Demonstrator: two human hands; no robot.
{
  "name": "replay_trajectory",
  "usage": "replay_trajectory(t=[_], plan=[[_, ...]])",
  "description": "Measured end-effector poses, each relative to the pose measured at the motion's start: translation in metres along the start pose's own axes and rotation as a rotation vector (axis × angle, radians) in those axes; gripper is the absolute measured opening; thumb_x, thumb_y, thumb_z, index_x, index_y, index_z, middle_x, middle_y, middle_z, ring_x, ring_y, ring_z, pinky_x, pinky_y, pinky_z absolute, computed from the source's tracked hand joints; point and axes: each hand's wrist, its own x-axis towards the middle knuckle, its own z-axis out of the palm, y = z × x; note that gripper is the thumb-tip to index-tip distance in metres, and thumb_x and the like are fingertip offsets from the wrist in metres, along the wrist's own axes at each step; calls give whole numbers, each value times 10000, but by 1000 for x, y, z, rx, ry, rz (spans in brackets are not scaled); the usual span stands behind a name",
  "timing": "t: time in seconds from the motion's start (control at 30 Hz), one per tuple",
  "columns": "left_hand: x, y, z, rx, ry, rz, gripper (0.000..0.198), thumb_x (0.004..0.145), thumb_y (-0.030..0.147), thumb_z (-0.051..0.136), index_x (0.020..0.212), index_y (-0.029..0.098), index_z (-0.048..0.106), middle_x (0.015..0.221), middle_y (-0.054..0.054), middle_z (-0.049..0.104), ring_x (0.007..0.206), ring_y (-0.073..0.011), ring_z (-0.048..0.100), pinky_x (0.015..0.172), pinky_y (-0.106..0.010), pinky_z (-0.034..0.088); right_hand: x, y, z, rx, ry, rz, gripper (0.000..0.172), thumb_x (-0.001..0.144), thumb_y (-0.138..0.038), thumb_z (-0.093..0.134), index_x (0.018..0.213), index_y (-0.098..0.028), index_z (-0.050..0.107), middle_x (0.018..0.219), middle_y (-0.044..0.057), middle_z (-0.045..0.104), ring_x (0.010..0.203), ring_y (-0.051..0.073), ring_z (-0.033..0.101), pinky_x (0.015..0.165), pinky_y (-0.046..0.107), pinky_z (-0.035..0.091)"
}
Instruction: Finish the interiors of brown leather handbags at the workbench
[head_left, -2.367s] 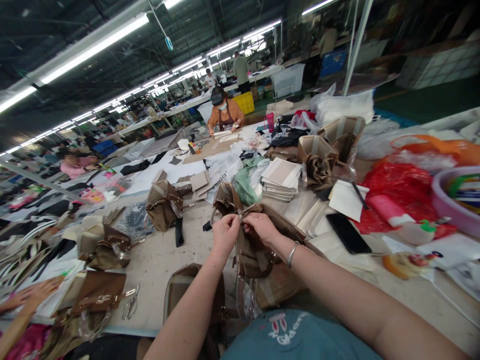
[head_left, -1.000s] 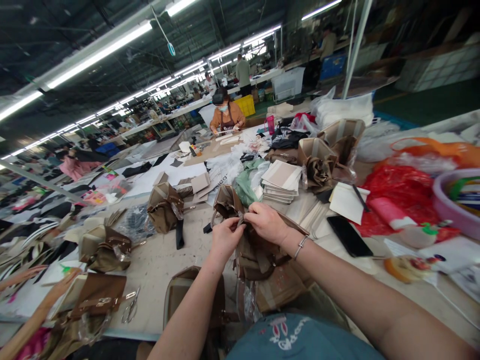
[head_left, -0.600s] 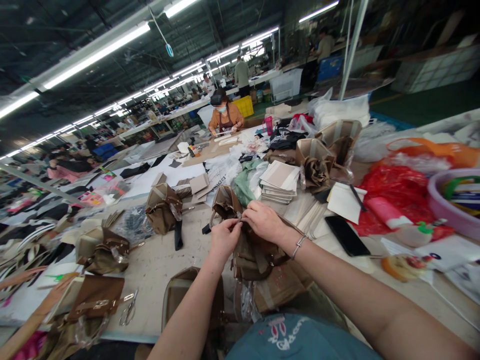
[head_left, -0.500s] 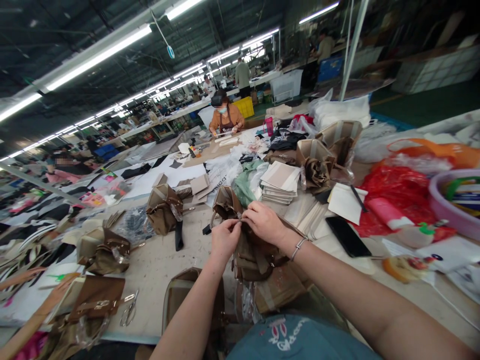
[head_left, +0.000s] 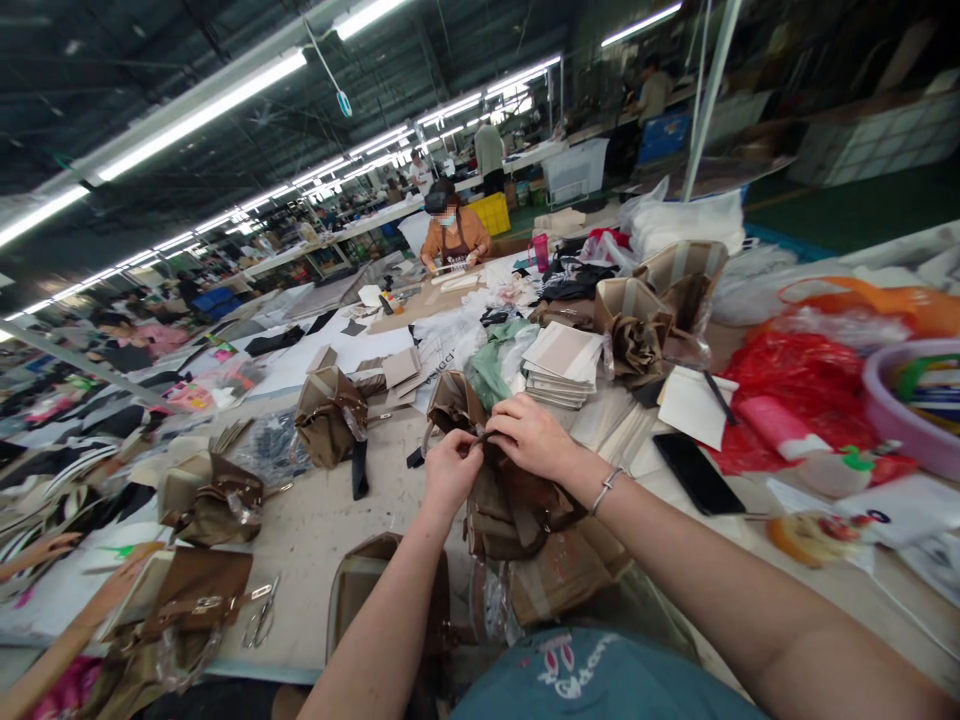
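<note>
A dark strip (head_left: pixel 486 437) at the top of a brown bag (head_left: pixel 510 518) was pinched by the left hand (head_left: pixel 451 470) and the right hand (head_left: pixel 534 437), thumbs against fingers, the two set nearly together. The bag was positioned at twelve o'clock, just before the wearer's body (head_left: pixel 555 680), at the near side of a cluttered table (head_left: pixel 300 530). Around it, boards (head_left: pixel 561 368) were stacked at one o'clock, a phone (head_left: pixel 697 472) was laid between two and three, scissors (head_left: pixel 260 614) at eight, and a second bag (head_left: pixel 324 425) was placed at ten.

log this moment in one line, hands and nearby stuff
left hand: fingertips pinched at brown bag top | right hand: pinched there too | right side: black phone | left side: scissors
</note>
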Motion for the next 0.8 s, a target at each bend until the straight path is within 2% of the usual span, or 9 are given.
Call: replay_trajectory(t=[0.13,0.3,0.5,0.63,0.8], plan=[[-1,-1,0,-81,-37,-18,153,705,286,596,782,168,656,704,-9,680,635,-128,624,610,-219,484,-1,5,1,-47,-11,-11,136,851,-207,509,828,-202,643,846,54,557,840,188,430,761,311,382],[-1,-1,-1,-96,-37,-37,304,670,360,668,903,166,670,809,-42,705,692,-157,652,674,-260,509,0,5,2,-92,-31,12,163,842,-237,529,737,-191,644,837,55,542,847,193,420,758,329,359],[-1,-4,-1,-44,-76,22,241,710,359,640,872,193,704,812,-33,716,729,-159,652,682,-256,505,6,6,-4,-82,-138,29,81,773,-209,605,697,-186,621,875,36,537,872,187,437,772,329,360],[-1,-5,1,-4,-45,62,254,741,390,608,870,198,712,825,-36,719,734,-160,648,665,-249,488,10,5,-6,-100,-182,71,81,774,-187,582,698,-176,608,898,41,517,832,165,462,755,297,380],[-2,-1,3,45,28,72,203,761,329,576,805,188,715,758,-19,716,691,-139,636,653,-228,459,14,-1,-5,-124,-228,142,93,806,-174,516,762,-168,598,920,47,512,811,149,489,732,269,384]])
